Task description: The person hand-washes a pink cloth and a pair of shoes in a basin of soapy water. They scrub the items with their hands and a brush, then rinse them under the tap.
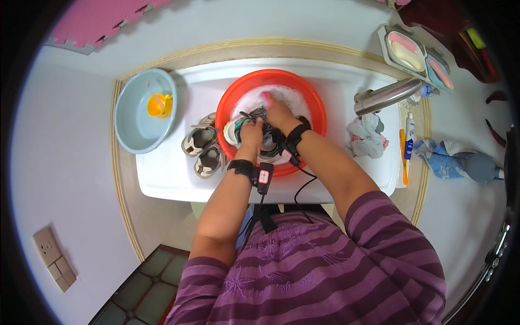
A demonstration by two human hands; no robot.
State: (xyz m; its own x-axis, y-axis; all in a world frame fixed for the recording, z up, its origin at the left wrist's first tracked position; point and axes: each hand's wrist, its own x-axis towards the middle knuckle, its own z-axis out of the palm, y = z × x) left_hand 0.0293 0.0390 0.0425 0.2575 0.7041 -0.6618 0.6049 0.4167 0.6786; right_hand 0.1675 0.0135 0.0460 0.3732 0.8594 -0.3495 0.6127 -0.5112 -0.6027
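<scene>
A red plastic basin [270,76] stands in the white sink, with white suds [298,101] in it. Inside lies a dark shoe with a pale sole [230,132] and green trim, partly covered by my hands. My left hand [252,133] grips the shoe near its laces. Over the shoe's far side, my right hand [280,114] is closed around a small pink object [265,96], possibly a brush handle; most of it is hidden. More dark and pale material shows beneath my wrists, but I cannot tell whether it is a second shoe.
Two beige shoes [209,160] lean by the basin's left side. Farther left is a light blue basin [142,136] with a yellow cup [156,106]. To the right are a metal faucet [386,96], wet cloths [367,138], a toothpaste tube [409,136], an orange-handled item [403,158] and soap dishes [402,50].
</scene>
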